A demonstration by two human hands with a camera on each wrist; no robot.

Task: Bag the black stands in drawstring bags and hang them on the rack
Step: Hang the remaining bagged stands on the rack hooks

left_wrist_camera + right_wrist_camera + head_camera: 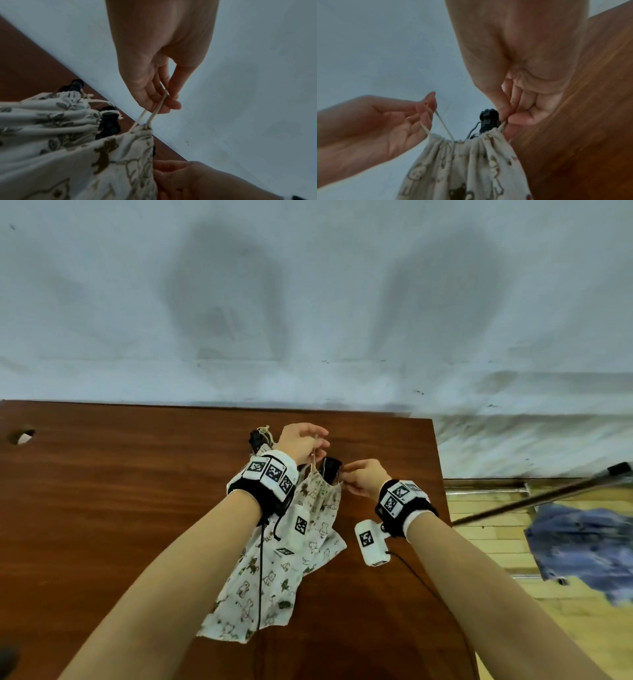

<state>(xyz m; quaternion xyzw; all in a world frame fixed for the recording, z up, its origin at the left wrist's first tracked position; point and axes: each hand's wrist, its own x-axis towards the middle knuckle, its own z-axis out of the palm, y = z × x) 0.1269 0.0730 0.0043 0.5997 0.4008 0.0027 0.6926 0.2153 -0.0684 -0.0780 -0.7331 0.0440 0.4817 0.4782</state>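
A white animal-print drawstring bag (308, 529) hangs from both hands over the brown table (120, 491). A black stand (330, 469) pokes out of its gathered mouth. My left hand (317, 441) pinches the cord loop (155, 111) on one side and holds it taut. On the other side my right hand (346, 475) pinches the cord at the bag's mouth (502, 125), beside the black stand (488, 119). Behind my left wrist lies a leaf-print bag (51, 119) with a black stand top (109, 125) showing.
The white wall (308, 302) runs along the table's far edge. The table ends just to the right of my right hand (440, 474). Beyond it a metal pole (534, 498) slants over the floor, with blue cloth (582, 546) hanging. A hole (22, 436) sits at the table's far left.
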